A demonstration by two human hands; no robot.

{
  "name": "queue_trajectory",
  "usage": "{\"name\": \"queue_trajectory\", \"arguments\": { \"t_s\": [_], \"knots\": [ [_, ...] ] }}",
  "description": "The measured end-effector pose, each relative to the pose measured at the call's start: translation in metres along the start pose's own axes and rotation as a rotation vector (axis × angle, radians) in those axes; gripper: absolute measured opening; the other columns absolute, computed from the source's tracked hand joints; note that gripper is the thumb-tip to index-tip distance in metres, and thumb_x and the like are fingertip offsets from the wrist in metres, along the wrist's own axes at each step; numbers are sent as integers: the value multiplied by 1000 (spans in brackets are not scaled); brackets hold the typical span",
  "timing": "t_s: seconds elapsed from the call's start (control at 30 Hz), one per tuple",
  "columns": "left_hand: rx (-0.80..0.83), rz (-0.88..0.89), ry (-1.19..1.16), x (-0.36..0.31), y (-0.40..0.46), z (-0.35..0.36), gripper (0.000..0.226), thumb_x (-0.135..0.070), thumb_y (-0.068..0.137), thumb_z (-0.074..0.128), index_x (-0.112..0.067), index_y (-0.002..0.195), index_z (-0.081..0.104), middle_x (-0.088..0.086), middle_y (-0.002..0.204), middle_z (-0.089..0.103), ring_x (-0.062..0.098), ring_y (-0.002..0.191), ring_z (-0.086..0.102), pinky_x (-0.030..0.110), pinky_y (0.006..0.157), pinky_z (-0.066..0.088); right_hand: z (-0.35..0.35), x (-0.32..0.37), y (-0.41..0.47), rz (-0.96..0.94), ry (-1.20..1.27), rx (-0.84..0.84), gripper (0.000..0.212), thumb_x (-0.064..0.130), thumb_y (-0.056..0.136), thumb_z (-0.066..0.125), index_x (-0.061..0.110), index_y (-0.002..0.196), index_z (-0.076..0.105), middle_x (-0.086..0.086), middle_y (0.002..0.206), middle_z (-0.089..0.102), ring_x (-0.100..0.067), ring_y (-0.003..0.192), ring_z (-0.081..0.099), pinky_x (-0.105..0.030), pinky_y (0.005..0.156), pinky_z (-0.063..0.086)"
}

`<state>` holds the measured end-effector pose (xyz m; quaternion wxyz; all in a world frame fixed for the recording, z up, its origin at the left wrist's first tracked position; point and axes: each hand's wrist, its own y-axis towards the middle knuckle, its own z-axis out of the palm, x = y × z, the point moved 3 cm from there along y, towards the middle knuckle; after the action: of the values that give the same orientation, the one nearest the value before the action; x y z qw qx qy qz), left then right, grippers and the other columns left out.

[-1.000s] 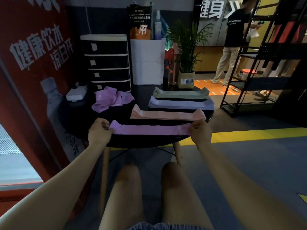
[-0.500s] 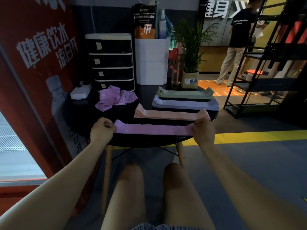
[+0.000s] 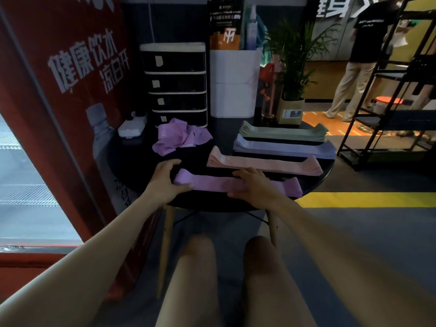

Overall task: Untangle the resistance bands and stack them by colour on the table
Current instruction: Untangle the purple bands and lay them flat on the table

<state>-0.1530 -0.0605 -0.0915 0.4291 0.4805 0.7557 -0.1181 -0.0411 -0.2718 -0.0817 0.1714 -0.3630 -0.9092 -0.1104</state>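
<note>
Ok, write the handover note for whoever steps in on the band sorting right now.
Left hand: on the left end of the flat purple band, thumb on its near edge, fingers loosely arched.
Right hand: fingers spread flat, pressing the band's middle onto the table.
Done: green stack, lilac stack and peach stack lie in rows behind it; the purple row is started at the near edge.
Left: the purple tangle at back left needs untangling and laying on the purple band.
</note>
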Motion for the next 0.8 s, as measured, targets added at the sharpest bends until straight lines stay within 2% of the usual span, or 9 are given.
{"name": "queue_trajectory", "arguments": {
  "t_s": [0.07, 0.17, 0.23, 0.33, 0.53, 0.63, 0.7, 0.8],
  "knots": [
    [102, 38, 43, 1, 3, 1, 79, -23, 71, 80, -16, 138, 39, 3, 143, 34, 16, 129, 37, 22, 100, 30, 2, -3, 3, 3, 20, 3, 67, 46, 82, 64, 22, 140, 40, -4, 145, 35, -30, 134, 29, -44, 111, 27],
    [196, 40, 39, 6, 10, 2, 71, -25, 73, 79, -18, 135, 45, -1, 138, 43, 15, 128, 41, 24, 102, 33, 5, -2, 5, -25, -5, -37, 55, 44, 86, 61, 26, 135, 45, 0, 142, 39, -28, 133, 30, -47, 109, 29],
    [199, 46, 44, 7, 13, 1, 63, -26, 72, 79, -19, 128, 51, -2, 130, 48, 16, 124, 45, 25, 100, 36, 6, -1, 5, -41, -14, -52, 50, 44, 87, 58, 27, 132, 48, 1, 140, 41, -26, 132, 30, -46, 107, 29],
    [186, 58, 55, 6, 14, 0, 60, -23, 73, 78, -17, 126, 52, -5, 123, 44, 14, 120, 45, 22, 96, 34, 5, 1, 4, -57, -19, -70, 47, 46, 88, 57, 27, 130, 49, 1, 138, 43, -24, 131, 31, -43, 105, 29],
    [215, 62, 53, 0, 17, -3, 65, -29, 77, 75, -20, 134, 45, -2, 138, 39, 10, 123, 39, 22, 99, 32, -2, 10, 7, -87, -33, -49, 49, 42, 87, 60, 23, 131, 51, -4, 134, 45, -27, 126, 37, -44, 105, 33],
    [172, 95, 33, -10, 26, -8, 55, -25, 82, 70, -15, 132, 48, -1, 136, 46, 9, 123, 41, 20, 97, 32, -14, 26, 23, -175, 37, -137, 38, 34, 88, 61, 15, 121, 60, -9, 121, 56, -25, 114, 51, -29, 91, 40],
    [130, 94, 37, -13, 35, -13, 49, -22, 85, 67, -12, 130, 50, 2, 134, 50, 13, 125, 44, 22, 98, 35, -23, 39, 38, -196, 121, -162, 33, 28, 89, 61, 10, 117, 63, -9, 114, 60, -22, 105, 56, -20, 78, 36],
    [74, 86, 74, -14, 53, -22, 45, -19, 86, 66, -10, 128, 52, 4, 129, 53, 16, 121, 48, 24, 98, 37, -32, 56, 70, -210, 149, -155, 30, 22, 89, 61, 8, 116, 62, -10, 115, 60, -20, 99, 57, -21, 79, 39]
  ]
}}
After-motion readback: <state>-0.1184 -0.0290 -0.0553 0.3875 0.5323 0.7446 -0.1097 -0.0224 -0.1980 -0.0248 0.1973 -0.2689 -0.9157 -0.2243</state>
